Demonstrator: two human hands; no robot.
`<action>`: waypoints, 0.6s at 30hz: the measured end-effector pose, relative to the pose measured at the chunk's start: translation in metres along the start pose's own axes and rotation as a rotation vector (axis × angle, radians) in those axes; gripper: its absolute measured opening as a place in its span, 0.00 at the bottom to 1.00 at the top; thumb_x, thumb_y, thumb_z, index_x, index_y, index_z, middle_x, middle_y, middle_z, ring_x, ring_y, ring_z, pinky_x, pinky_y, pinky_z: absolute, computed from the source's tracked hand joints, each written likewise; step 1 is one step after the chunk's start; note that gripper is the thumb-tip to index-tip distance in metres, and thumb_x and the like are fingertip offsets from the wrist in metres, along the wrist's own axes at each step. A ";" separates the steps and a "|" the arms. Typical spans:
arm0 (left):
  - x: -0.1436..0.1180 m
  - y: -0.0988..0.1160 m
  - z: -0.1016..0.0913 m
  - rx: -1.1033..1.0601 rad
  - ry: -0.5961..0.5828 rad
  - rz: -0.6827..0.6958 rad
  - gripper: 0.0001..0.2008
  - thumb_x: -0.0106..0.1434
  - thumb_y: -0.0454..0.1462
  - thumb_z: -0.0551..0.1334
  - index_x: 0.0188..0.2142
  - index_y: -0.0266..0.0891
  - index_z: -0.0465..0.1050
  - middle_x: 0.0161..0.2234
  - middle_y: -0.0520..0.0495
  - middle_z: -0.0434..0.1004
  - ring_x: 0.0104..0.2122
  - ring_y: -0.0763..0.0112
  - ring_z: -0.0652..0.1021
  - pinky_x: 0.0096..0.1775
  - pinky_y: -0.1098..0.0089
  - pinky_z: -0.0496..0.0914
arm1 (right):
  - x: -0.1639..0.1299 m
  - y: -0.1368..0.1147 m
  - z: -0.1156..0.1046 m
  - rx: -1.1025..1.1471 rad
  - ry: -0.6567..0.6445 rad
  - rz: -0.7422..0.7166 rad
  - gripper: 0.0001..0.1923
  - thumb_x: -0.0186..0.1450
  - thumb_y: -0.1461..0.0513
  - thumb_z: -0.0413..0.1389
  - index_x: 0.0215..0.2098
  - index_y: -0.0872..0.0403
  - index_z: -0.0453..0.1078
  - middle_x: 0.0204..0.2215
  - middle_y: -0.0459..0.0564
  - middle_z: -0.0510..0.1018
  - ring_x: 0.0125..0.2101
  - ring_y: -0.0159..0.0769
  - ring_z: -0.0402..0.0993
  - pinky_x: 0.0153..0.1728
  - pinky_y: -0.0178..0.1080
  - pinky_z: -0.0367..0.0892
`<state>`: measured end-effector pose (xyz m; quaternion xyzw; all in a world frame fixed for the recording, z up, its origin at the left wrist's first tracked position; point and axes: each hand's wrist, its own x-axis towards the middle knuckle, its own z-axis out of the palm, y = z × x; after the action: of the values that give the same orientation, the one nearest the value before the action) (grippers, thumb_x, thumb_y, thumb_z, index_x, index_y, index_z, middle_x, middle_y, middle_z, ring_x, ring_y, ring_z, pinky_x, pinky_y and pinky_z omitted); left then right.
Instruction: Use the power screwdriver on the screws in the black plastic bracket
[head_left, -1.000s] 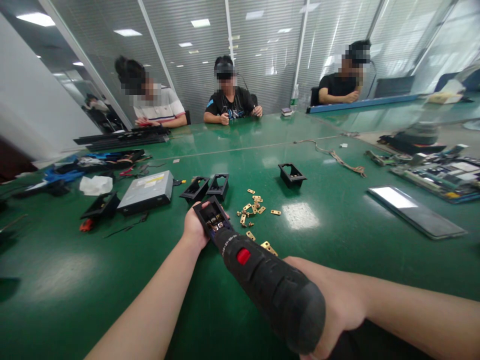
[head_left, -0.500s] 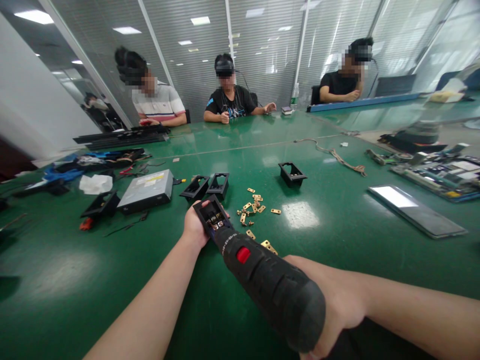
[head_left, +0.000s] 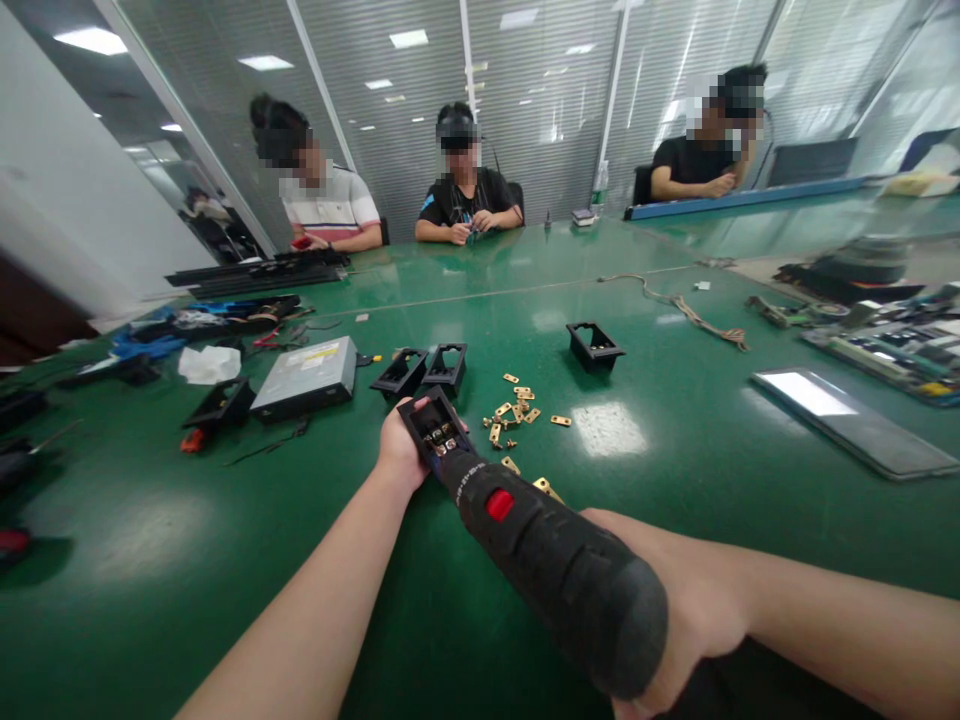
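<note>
My left hand (head_left: 399,450) is closed around a black plastic socket frame (head_left: 429,412) with several metal terminals inside. In my right hand (head_left: 686,600) is a black cordless drill (head_left: 555,555) with a red switch on top. The drill's front end points into the frame; its bit and the exact contact are hidden. My right fingers are mostly behind the drill body. Just right of the frame lie loose brass plates and small screws (head_left: 517,408) on the green table (head_left: 450,620). Two similar black frames (head_left: 445,368) rest beyond my left hand.
A silver disc drive (head_left: 307,375) and another black frame (head_left: 219,405) lie on the left. One more frame (head_left: 594,345) stands farther off. To the right are a dark flat panel (head_left: 855,420), a cord (head_left: 705,320) and circuit boards (head_left: 900,345). Three people sit opposite.
The whole view has shifted slightly, moving the scene rightward. Both my hands keep their hold on the frame and drill. The middle person opposite has brought their hands together.
</note>
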<state>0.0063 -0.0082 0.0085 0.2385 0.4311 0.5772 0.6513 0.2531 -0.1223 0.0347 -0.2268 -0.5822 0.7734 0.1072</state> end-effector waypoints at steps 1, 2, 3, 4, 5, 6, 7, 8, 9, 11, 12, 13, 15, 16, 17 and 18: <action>0.000 0.000 0.000 -0.001 -0.001 -0.003 0.16 0.62 0.39 0.49 0.29 0.32 0.71 0.24 0.37 0.74 0.22 0.53 0.77 0.23 0.59 0.72 | 0.000 0.000 0.000 -0.003 -0.001 -0.005 0.24 0.38 0.72 0.68 0.34 0.60 0.70 0.25 0.43 0.76 0.25 0.29 0.71 0.26 0.29 0.66; 0.000 0.000 0.000 -0.001 0.000 -0.005 0.16 0.62 0.39 0.49 0.29 0.32 0.71 0.24 0.37 0.74 0.23 0.53 0.77 0.23 0.59 0.72 | 0.000 0.000 0.000 -0.004 -0.005 -0.011 0.23 0.39 0.72 0.68 0.34 0.60 0.70 0.25 0.43 0.76 0.25 0.29 0.71 0.26 0.29 0.66; 0.000 0.000 0.000 0.000 0.003 -0.006 0.16 0.62 0.39 0.49 0.29 0.32 0.71 0.24 0.37 0.74 0.23 0.53 0.77 0.23 0.59 0.72 | 0.000 0.001 0.000 -0.002 -0.007 -0.017 0.24 0.38 0.73 0.68 0.34 0.60 0.70 0.25 0.43 0.76 0.25 0.29 0.71 0.26 0.29 0.66; 0.000 0.000 0.001 0.002 0.006 -0.006 0.16 0.62 0.39 0.49 0.29 0.32 0.71 0.24 0.37 0.74 0.23 0.53 0.77 0.23 0.59 0.72 | 0.000 0.001 -0.001 0.000 -0.002 -0.018 0.24 0.38 0.73 0.68 0.34 0.60 0.71 0.24 0.42 0.76 0.25 0.29 0.71 0.26 0.29 0.67; -0.001 0.000 0.001 0.005 0.011 -0.008 0.16 0.62 0.40 0.49 0.29 0.32 0.71 0.23 0.37 0.74 0.22 0.53 0.77 0.23 0.59 0.72 | 0.000 0.001 -0.001 0.001 0.007 -0.019 0.25 0.37 0.74 0.68 0.34 0.60 0.71 0.24 0.42 0.76 0.25 0.30 0.71 0.26 0.29 0.67; -0.001 0.000 0.001 0.008 0.013 -0.010 0.16 0.62 0.40 0.49 0.29 0.32 0.71 0.23 0.37 0.74 0.22 0.53 0.77 0.23 0.59 0.72 | 0.000 0.001 -0.001 0.003 0.015 -0.016 0.26 0.36 0.74 0.68 0.34 0.60 0.71 0.25 0.42 0.76 0.26 0.30 0.71 0.26 0.29 0.67; -0.001 0.001 0.001 0.009 0.015 -0.009 0.16 0.63 0.40 0.49 0.29 0.33 0.70 0.23 0.37 0.74 0.22 0.53 0.77 0.23 0.59 0.72 | 0.000 0.001 -0.001 0.004 0.018 -0.009 0.25 0.36 0.74 0.68 0.33 0.60 0.71 0.25 0.42 0.76 0.26 0.30 0.72 0.25 0.29 0.67; 0.000 0.001 0.001 0.007 0.015 -0.007 0.16 0.63 0.40 0.48 0.29 0.33 0.70 0.23 0.37 0.74 0.22 0.53 0.77 0.23 0.58 0.72 | 0.000 0.000 -0.001 0.000 0.013 -0.006 0.23 0.37 0.74 0.68 0.32 0.60 0.71 0.25 0.43 0.77 0.26 0.30 0.72 0.26 0.29 0.67; 0.000 0.001 0.001 0.004 0.014 -0.006 0.16 0.62 0.40 0.48 0.29 0.33 0.70 0.23 0.38 0.74 0.22 0.53 0.77 0.23 0.58 0.72 | -0.001 0.000 -0.001 -0.003 0.001 -0.008 0.20 0.38 0.73 0.68 0.29 0.60 0.70 0.25 0.44 0.77 0.26 0.30 0.72 0.26 0.29 0.66; 0.000 0.001 0.001 0.001 0.010 -0.008 0.16 0.62 0.39 0.49 0.29 0.32 0.70 0.23 0.38 0.74 0.22 0.53 0.77 0.23 0.58 0.72 | -0.001 -0.002 0.000 -0.004 -0.023 -0.013 0.16 0.41 0.72 0.67 0.26 0.61 0.69 0.25 0.44 0.77 0.26 0.30 0.73 0.26 0.29 0.66; 0.001 0.001 0.001 0.001 0.008 -0.008 0.16 0.62 0.39 0.49 0.29 0.32 0.71 0.23 0.38 0.74 0.23 0.52 0.77 0.23 0.58 0.72 | -0.002 -0.002 0.000 -0.004 -0.024 -0.016 0.16 0.41 0.72 0.67 0.27 0.61 0.69 0.25 0.44 0.77 0.26 0.29 0.72 0.26 0.29 0.66; 0.001 0.001 0.000 0.002 0.007 -0.008 0.16 0.62 0.39 0.49 0.29 0.32 0.71 0.23 0.38 0.74 0.23 0.52 0.77 0.24 0.58 0.73 | -0.002 -0.002 0.000 -0.005 -0.018 -0.019 0.18 0.40 0.72 0.68 0.28 0.61 0.70 0.25 0.44 0.76 0.26 0.29 0.72 0.26 0.29 0.66; 0.001 0.001 0.000 0.001 0.009 -0.007 0.16 0.62 0.39 0.49 0.29 0.32 0.71 0.23 0.38 0.74 0.23 0.52 0.77 0.24 0.57 0.73 | -0.001 -0.002 0.000 -0.018 -0.003 -0.017 0.20 0.39 0.72 0.68 0.30 0.60 0.70 0.26 0.43 0.76 0.26 0.29 0.71 0.27 0.29 0.66; 0.001 0.001 0.000 0.000 0.011 -0.007 0.16 0.62 0.39 0.48 0.29 0.33 0.71 0.24 0.38 0.74 0.23 0.53 0.77 0.25 0.57 0.73 | 0.000 -0.001 0.000 -0.025 0.000 -0.017 0.21 0.39 0.72 0.68 0.31 0.60 0.70 0.26 0.43 0.75 0.26 0.29 0.70 0.27 0.30 0.67; 0.000 0.001 0.000 0.001 0.013 -0.007 0.16 0.63 0.40 0.48 0.29 0.33 0.71 0.23 0.38 0.74 0.23 0.53 0.77 0.25 0.57 0.73 | 0.000 -0.001 0.000 -0.033 -0.001 -0.020 0.21 0.39 0.72 0.68 0.30 0.60 0.70 0.26 0.43 0.75 0.26 0.29 0.69 0.27 0.30 0.67; 0.000 0.001 0.000 0.003 0.015 -0.007 0.16 0.63 0.40 0.48 0.29 0.33 0.71 0.23 0.38 0.74 0.23 0.53 0.77 0.25 0.57 0.73 | 0.000 0.000 -0.001 -0.037 -0.002 -0.022 0.20 0.39 0.72 0.68 0.30 0.60 0.70 0.26 0.43 0.75 0.26 0.29 0.69 0.27 0.30 0.67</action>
<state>0.0060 -0.0080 0.0097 0.2336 0.4378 0.5759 0.6497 0.2529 -0.1215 0.0347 -0.2217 -0.5990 0.7614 0.1109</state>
